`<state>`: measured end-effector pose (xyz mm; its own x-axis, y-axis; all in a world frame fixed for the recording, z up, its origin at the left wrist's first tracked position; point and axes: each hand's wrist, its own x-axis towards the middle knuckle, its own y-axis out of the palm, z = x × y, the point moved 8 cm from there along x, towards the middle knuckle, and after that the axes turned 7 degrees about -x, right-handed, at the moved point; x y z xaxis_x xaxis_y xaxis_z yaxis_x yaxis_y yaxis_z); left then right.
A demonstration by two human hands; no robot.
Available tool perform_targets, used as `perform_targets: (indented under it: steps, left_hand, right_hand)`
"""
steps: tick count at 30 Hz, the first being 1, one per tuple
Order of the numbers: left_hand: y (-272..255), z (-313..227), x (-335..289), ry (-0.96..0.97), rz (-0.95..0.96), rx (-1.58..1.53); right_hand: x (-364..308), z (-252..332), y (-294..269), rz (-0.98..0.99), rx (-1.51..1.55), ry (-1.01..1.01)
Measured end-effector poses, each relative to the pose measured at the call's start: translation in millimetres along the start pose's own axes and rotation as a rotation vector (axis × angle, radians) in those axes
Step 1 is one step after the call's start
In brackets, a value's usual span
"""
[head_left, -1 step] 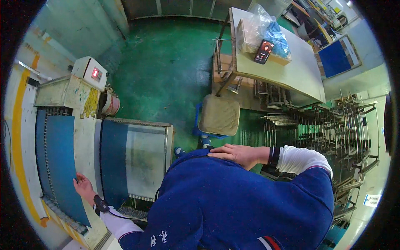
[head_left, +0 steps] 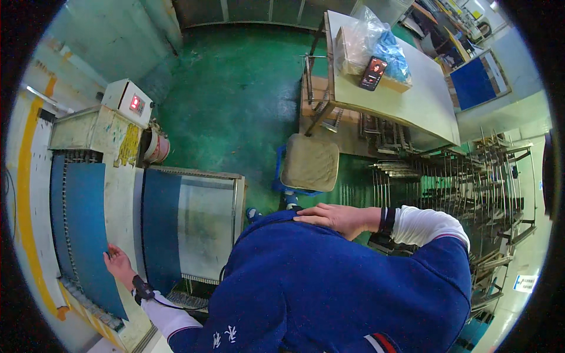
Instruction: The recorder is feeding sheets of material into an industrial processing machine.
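Beside the long edge of a blue sheet (head_left: 87,223) on the machine at the left is my left hand (head_left: 119,265). Its fingers are loosely bent and apart, with nothing visible in them. The fingertips reach the sheet's edge; whether they press on it I cannot tell. A second blue panel (head_left: 160,226) lies to the right of that hand, beyond a pale strip of the machine. My right hand (head_left: 333,219) rests on the front of my blue top (head_left: 329,276), fingers stretched out and holding nothing.
A stool with a worn square seat (head_left: 310,162) stands ahead. Beyond it, a table (head_left: 424,100) bears a phone (head_left: 372,73) and plastic-wrapped goods. Metal racks (head_left: 482,182) crowd the right. A white control box (head_left: 126,103) and a bucket (head_left: 157,147) are at the left.
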<state>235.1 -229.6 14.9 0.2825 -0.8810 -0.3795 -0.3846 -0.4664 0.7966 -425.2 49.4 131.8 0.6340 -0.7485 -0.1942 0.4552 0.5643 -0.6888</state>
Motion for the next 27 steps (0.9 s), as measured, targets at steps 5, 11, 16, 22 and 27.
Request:
perform_targets:
  steps: [5,11,16,22,27]
  left_hand:
    - [-31.2,-33.4,4.4,-0.081,0.284,0.08]
    - [17.8,23.0,-35.1,0.25,0.244,0.298]
    - [-3.1,61.6,-65.7,0.099,-0.077,0.923]
    - [20.9,85.1,-96.1,0.669,0.143,1.914]
    - [28.6,94.1,-104.0,0.801,0.144,2.053]
  right_hand:
    - [9.1,6.2,-5.6,0.047,-0.008,0.016]
    - [19.4,-4.6,22.9,0.017,-0.014,0.037]
    - [27.9,-0.5,23.2,0.062,-0.043,0.087]
    - [29.1,4.5,16.9,0.073,-0.051,0.062]
    - [28.9,7.1,17.0,0.057,-0.055,0.058]
